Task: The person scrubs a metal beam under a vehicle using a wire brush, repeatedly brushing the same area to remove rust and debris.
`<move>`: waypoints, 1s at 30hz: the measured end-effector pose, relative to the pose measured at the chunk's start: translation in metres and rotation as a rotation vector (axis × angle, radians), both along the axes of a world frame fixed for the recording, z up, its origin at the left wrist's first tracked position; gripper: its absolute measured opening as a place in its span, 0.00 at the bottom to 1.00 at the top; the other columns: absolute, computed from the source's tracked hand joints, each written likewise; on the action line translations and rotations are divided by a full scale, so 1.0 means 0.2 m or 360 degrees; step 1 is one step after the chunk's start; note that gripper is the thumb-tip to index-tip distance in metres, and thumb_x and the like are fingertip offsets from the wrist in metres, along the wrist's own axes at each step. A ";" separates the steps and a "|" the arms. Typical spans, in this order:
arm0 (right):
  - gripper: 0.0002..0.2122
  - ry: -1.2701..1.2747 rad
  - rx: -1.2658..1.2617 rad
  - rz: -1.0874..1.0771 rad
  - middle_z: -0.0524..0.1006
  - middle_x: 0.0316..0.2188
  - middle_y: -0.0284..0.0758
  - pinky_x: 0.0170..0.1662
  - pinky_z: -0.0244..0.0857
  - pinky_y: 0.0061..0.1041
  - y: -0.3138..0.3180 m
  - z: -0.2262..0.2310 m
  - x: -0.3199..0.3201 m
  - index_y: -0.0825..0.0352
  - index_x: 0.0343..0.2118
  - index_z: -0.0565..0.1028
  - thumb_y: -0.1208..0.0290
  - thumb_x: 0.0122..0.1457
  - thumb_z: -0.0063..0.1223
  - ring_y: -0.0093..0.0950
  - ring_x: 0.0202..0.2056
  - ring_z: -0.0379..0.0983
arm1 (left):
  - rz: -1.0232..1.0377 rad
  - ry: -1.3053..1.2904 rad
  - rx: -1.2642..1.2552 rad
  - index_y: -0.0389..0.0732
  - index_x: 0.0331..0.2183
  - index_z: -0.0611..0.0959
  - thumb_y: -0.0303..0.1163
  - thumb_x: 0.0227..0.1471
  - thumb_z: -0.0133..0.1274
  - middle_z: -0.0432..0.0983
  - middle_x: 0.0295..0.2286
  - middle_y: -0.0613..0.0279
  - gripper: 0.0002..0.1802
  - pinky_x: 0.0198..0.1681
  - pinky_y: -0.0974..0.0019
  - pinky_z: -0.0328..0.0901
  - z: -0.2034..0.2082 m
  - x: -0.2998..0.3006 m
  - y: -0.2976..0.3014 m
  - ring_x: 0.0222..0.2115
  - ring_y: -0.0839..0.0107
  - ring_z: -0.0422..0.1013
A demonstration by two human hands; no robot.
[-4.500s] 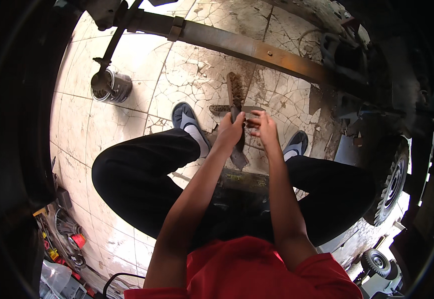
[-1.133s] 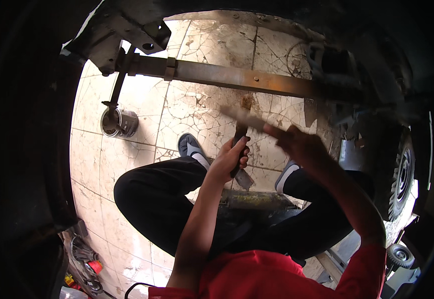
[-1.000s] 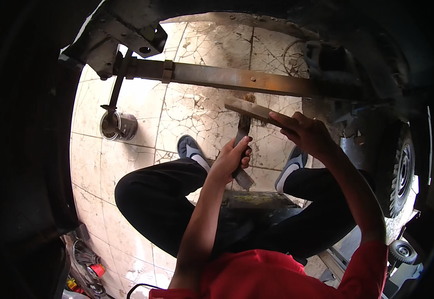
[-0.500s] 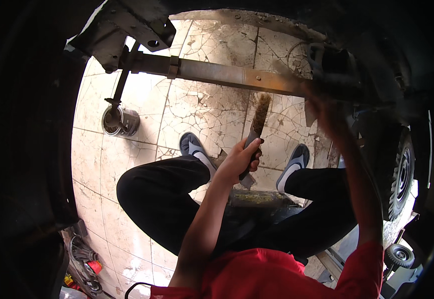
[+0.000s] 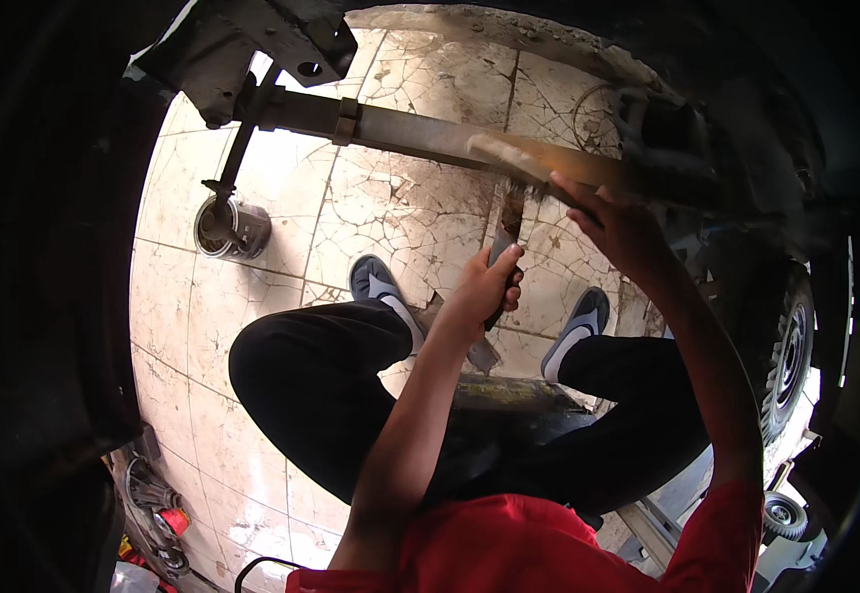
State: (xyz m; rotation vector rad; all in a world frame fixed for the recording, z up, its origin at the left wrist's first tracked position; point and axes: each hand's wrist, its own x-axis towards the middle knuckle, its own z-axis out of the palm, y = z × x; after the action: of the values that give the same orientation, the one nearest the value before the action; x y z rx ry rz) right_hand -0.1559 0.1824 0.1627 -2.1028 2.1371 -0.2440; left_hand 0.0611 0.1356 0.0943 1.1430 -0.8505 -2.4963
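My left hand [image 5: 486, 284] is closed round the dark handle of a narrow brush [image 5: 512, 210], its brown bristles pointing up just below a metal bar [image 5: 410, 134]. The bar crosses the top of the view, grey in the middle and orange-brown further right. My right hand [image 5: 616, 225] grips the dark end of a second brush [image 5: 509, 158], blurred by motion. This one has a long pale back with bristles along its underside and lies over the bar's orange-brown stretch. The two brushes' bristles are close together; I cannot tell if they touch.
An open metal can [image 5: 237, 229] stands on the cracked tiles at left, under a dark rod [image 5: 237, 148]. A dark bracket [image 5: 282, 40] hangs at the bar's left end. My feet are below the bar. A tyre [image 5: 791, 346] stands at right; metal parts [image 5: 148, 489] lie lower left.
My right hand has moved left along the bar, bringing its brush over the orange-brown section. My left hand has risen slightly, taking its brush nearer the bar.
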 end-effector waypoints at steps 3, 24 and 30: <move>0.25 -0.0319 -0.0427 -0.0032 0.78 0.38 0.42 0.41 0.73 0.35 -0.04 -0.06 -0.26 0.48 0.61 0.66 0.65 0.61 0.55 0.38 0.35 0.79 | -0.0186 -0.0020 -0.0221 0.41 0.36 0.70 0.41 0.64 0.47 0.65 0.21 0.70 0.13 0.19 0.74 0.58 0.08 0.01 0.09 0.17 0.81 0.61; 0.22 -0.0286 -0.0415 -0.0407 0.77 0.43 0.44 0.45 0.70 0.35 0.13 0.08 -0.41 0.49 0.61 0.66 0.66 0.64 0.50 0.41 0.39 0.77 | -0.0192 -0.0057 -0.0248 0.41 0.39 0.72 0.41 0.63 0.48 0.65 0.22 0.70 0.13 0.19 0.73 0.57 0.01 -0.03 0.13 0.17 0.81 0.61; 0.28 -0.0048 -0.0097 0.0172 0.71 0.26 0.36 0.27 0.72 0.33 0.22 0.08 0.04 0.40 0.62 0.64 0.63 0.58 0.58 0.33 0.24 0.74 | -0.0052 0.0092 -0.0004 0.41 0.38 0.72 0.41 0.63 0.48 0.65 0.23 0.70 0.13 0.19 0.74 0.57 0.03 -0.02 0.05 0.17 0.82 0.61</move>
State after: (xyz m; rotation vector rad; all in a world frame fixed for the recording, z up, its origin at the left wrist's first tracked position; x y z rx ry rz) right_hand -0.1475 0.2255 0.1782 -2.2248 2.0163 -0.3310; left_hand 0.0565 0.1452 0.1001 1.0587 -0.8631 -2.5405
